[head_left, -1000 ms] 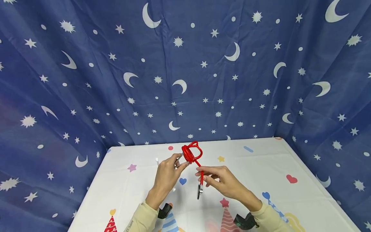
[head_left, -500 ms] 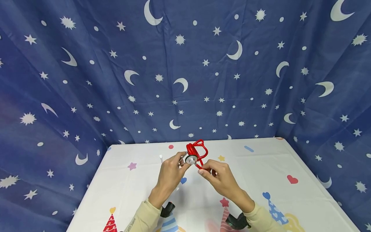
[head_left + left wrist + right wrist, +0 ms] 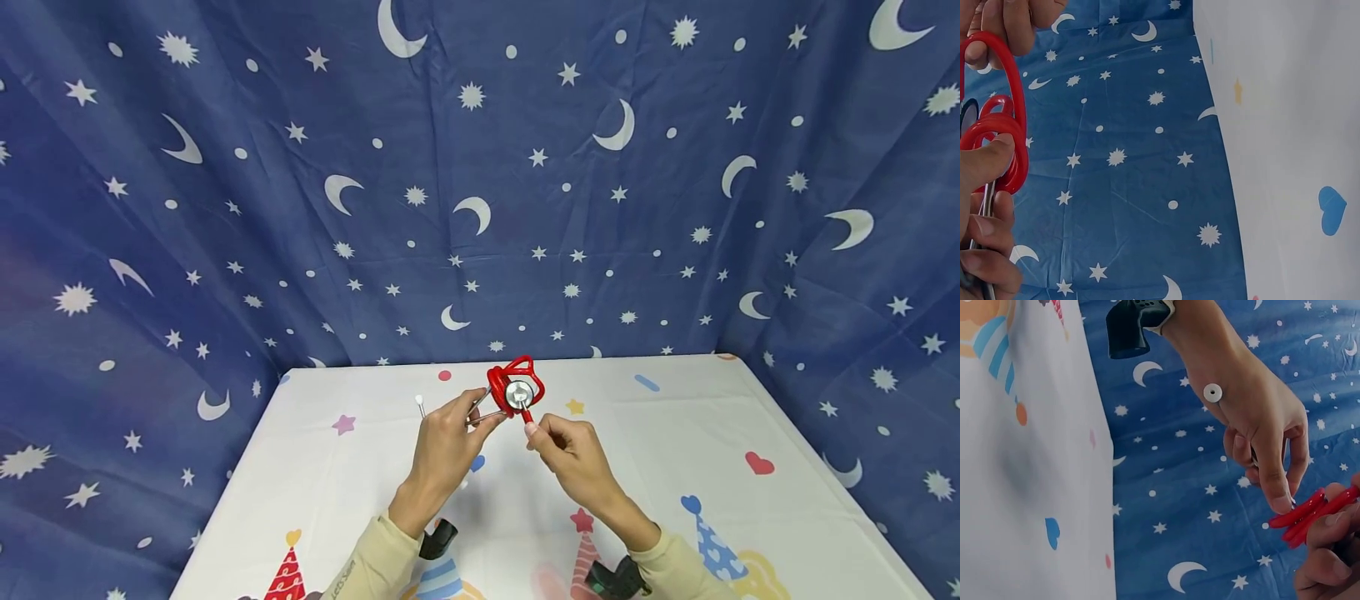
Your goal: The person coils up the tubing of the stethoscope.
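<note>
Both hands hold a stethoscope up over the table. Its red tubing [image 3: 497, 390] is wound into a tight coil around the metal ear tubes, with a loop standing out at the upper right. My left hand [image 3: 441, 442] grips the ear tubes, the thumb lying against the coil in the left wrist view. A white eartip [image 3: 419, 400] sticks out behind that hand. My right hand [image 3: 581, 462] pinches the red tube just below the round silver chest piece [image 3: 519, 395], which faces up in front of the loop. The right wrist view shows red tubing [image 3: 1319, 515] beside the right fingers.
A white tablecloth [image 3: 660, 433] with coloured hearts, stars and party hats covers the table beneath the hands. A blue curtain [image 3: 510, 208] with moons and stars hangs behind and at both sides. Each wrist wears a black camera [image 3: 438, 539].
The right hand has brought the chest piece up from hanging below to in front of the coil and loop. The left hand and coil have shifted slightly right.
</note>
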### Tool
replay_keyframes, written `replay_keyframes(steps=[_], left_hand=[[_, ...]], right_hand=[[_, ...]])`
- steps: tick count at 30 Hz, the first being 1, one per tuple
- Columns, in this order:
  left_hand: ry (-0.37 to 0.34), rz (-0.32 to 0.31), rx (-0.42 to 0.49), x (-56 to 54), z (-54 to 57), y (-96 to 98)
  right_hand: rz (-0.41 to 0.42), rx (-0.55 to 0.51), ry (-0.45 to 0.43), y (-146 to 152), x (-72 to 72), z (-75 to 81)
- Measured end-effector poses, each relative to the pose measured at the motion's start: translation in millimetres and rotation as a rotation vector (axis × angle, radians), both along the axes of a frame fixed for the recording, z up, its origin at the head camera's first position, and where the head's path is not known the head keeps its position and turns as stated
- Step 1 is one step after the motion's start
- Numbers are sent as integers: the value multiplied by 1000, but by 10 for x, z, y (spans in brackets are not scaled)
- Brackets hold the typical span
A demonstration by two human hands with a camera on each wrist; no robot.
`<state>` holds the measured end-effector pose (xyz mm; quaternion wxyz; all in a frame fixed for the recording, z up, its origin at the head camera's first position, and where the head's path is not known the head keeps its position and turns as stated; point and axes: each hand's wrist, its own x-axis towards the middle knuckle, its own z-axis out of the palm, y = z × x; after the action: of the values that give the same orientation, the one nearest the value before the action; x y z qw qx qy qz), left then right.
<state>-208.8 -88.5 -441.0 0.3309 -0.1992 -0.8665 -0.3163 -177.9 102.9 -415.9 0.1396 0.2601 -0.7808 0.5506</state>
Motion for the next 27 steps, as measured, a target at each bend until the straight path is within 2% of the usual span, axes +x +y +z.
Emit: replay_keyframes(steps=[3,6,13,21,27], left_hand=[[-6,4,7,7,7,12],[-10,10,12,12,6,18],[21,-8,-3,15,-14,33],[49,-34,2,17,-38,50],[55,-54,2,33,-38,60]], right_hand=[[-14,-15,-49,-9,50,95],[-40,-39,-87,-13,58,126],[-87,-73,-147,-13,23,95],[-122,-50,-167,-16,-5,89],[-171,-12,-134,44,-174,-164]])
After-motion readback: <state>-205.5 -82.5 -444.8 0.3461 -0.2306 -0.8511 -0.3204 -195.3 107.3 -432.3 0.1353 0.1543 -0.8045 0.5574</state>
